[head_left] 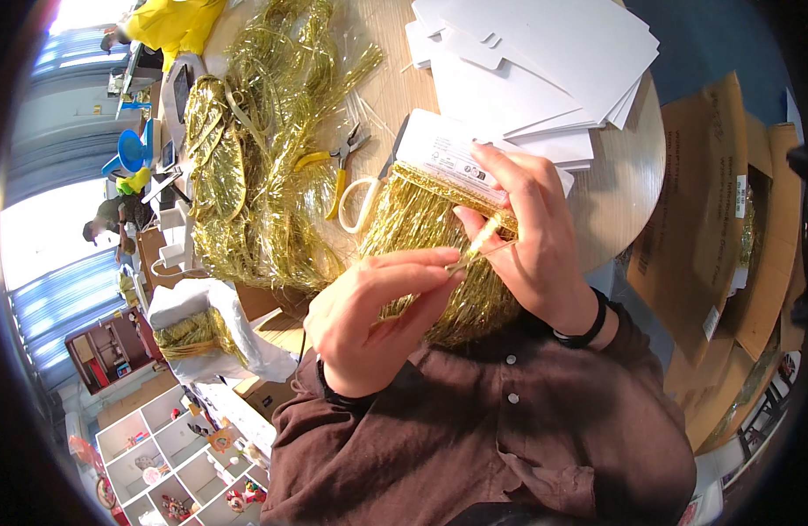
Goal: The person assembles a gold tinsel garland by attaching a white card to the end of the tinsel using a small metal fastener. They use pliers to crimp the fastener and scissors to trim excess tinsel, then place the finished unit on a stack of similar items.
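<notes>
Right hand [546, 238] on gold tinsel [421, 219]

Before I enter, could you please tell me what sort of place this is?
Probably a small craft or packing workroom: loose gold tinsel and yellow-handled pliers lie on a wooden table, and large cardboard boxes stand to its right.

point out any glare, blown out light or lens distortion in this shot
Head view: the window at the left is washed out to white; head view: the gold fringe by the hands sparkles with glare; head view: the blue-striped blinds bow near the rim, and black rounds off the corners.
</notes>
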Demonstrator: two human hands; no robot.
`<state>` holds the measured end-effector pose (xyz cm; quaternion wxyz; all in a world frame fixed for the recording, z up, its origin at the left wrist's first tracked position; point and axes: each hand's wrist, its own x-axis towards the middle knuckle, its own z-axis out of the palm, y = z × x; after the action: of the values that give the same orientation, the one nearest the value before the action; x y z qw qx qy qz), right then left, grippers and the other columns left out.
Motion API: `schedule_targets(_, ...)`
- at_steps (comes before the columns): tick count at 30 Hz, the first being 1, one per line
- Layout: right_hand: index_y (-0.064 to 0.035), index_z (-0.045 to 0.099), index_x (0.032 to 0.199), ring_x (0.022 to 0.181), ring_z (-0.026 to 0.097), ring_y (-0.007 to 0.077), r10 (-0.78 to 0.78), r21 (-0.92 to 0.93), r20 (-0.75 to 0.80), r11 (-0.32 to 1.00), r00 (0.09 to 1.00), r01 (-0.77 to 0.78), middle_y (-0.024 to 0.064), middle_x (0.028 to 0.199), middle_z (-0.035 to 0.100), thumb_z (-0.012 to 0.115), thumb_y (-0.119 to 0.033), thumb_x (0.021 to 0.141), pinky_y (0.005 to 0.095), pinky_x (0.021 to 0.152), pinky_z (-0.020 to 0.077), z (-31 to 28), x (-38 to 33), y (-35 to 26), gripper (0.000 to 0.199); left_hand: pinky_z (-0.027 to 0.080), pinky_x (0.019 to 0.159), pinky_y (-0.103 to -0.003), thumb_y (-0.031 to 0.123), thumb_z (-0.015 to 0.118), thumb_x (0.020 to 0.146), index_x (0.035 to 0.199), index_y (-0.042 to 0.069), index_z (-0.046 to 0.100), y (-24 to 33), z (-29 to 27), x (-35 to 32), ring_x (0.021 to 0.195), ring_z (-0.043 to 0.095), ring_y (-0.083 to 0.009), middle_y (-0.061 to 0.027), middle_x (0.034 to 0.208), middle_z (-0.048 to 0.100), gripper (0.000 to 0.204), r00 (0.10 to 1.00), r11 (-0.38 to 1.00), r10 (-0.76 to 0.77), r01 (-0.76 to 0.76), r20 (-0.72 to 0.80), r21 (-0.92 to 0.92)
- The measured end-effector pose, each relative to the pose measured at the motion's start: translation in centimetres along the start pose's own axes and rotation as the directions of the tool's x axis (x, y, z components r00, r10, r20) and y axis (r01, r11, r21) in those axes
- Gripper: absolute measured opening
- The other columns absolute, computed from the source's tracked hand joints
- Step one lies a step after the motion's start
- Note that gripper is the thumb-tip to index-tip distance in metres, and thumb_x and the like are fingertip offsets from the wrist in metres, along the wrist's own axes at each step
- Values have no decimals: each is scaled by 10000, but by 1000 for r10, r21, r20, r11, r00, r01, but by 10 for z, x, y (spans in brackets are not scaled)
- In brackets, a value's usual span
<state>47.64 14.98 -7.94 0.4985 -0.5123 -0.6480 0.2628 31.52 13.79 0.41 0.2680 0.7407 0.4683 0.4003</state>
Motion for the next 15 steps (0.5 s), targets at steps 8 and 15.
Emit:
schedule_targets(8,-34,558,1268,922,538,294,21,6,17,1000,1000,-22,111,1024,566,798,29,701,390,806,490,1,-1,4,619,598,809,-285,-132,742,812,939,-26,612,-22,-6,15,929,732,-204,-139,937,733,210,938,906,-345,343,36,-248)
schedule_targets(15,-80,611,1172,897,543,284,-27,-62,-22,998,999,25,81,966,545,815,36,654,378,775,493,4,1,5,568,563,772,-226,-75,723,873,982,-3,594,-57,0,29,879,699,-116,-90,952,724,183,864,781,-483,497,139,-378)
